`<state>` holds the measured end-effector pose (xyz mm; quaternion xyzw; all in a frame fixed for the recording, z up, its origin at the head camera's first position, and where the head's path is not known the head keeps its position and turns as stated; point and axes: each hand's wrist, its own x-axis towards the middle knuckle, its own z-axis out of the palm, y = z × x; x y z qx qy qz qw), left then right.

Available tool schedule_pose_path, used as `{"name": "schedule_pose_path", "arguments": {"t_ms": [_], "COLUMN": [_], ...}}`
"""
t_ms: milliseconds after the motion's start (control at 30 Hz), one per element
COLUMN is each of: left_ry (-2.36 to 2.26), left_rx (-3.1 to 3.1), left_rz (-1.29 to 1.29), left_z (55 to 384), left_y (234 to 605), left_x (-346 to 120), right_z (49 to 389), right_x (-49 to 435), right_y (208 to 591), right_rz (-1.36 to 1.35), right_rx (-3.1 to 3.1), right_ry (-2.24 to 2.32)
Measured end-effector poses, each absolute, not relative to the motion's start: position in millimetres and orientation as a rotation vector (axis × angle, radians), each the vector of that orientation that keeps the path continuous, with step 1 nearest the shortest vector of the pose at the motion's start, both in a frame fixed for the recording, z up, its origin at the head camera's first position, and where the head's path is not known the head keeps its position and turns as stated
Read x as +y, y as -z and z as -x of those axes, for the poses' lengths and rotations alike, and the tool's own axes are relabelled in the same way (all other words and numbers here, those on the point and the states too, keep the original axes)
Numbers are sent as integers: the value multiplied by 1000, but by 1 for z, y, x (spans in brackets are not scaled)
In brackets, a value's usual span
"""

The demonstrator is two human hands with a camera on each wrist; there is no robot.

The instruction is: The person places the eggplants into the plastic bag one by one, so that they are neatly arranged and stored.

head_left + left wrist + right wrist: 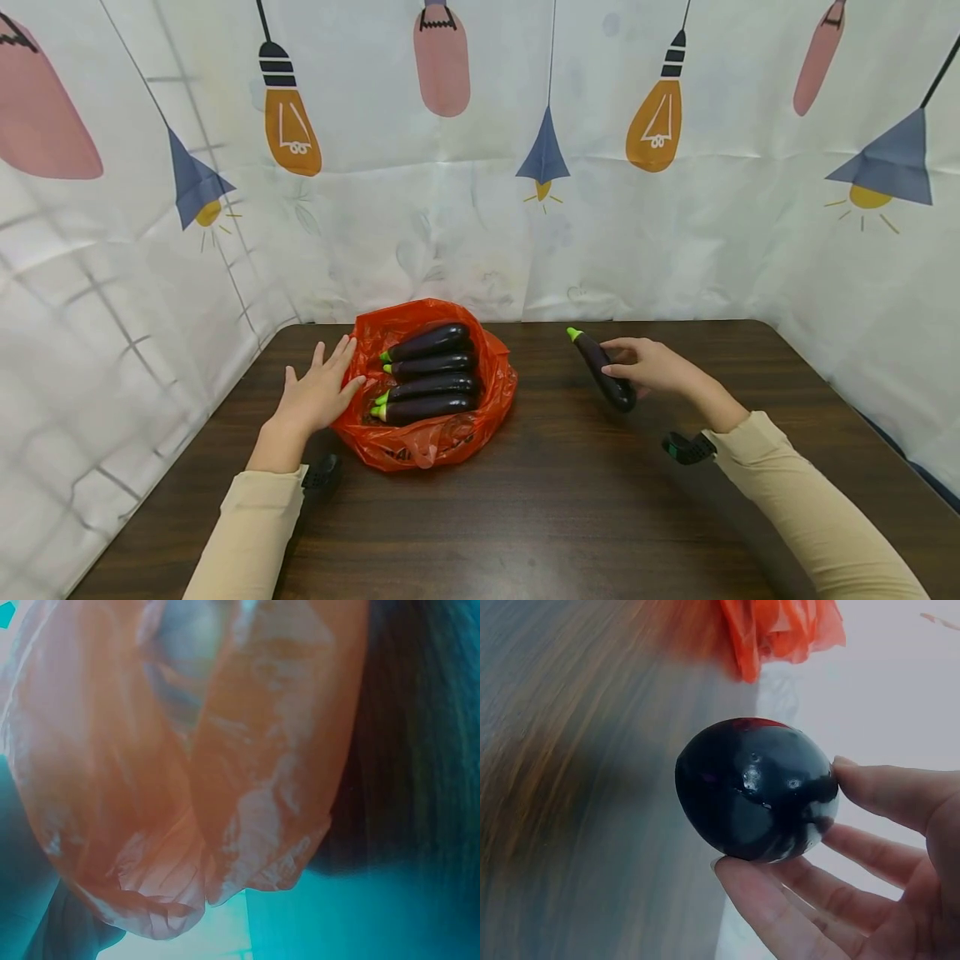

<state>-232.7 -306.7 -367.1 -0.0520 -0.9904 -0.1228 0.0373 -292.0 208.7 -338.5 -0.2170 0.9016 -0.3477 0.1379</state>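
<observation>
A dark purple eggplant (pixel 597 372) with a green stem end is pinched between the thumb and fingers of my right hand (pixel 662 367), over the right half of the table. Its rounded, glossy end (pixel 754 791) faces the camera in the right wrist view. Left of the middle stands a red plastic bag (pixel 450 446), its mouth spread wide. Several eggplants (pixel 435 385) lie side by side in it, stems to the left. My left hand (pixel 315 402), fingers straight and spread, is at the bag's left rim. Thin, crumpled bag plastic (pixel 262 750) fills most of the left wrist view.
The dark wooden table (pixel 540 517) carries the bag. Close behind its far edge hangs a white cloth (pixel 480 225) printed with lamps and bulbs, which also runs along the left and right sides. A black wrist device (pixel 688 448) sits under the right sleeve cuff.
</observation>
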Motion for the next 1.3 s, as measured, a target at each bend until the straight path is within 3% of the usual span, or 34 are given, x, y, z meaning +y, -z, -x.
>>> {"name": "schedule_pose_path", "arguments": {"t_ms": [1300], "left_ry": [408], "left_rx": [-3043], "left_rz": [160], "left_z": [232], "left_y": [365], "left_x": [-306], "right_z": [285], "right_x": [137], "right_y": [312], "right_rz": [891], "right_rx": [2592], "right_ry": [953]}}
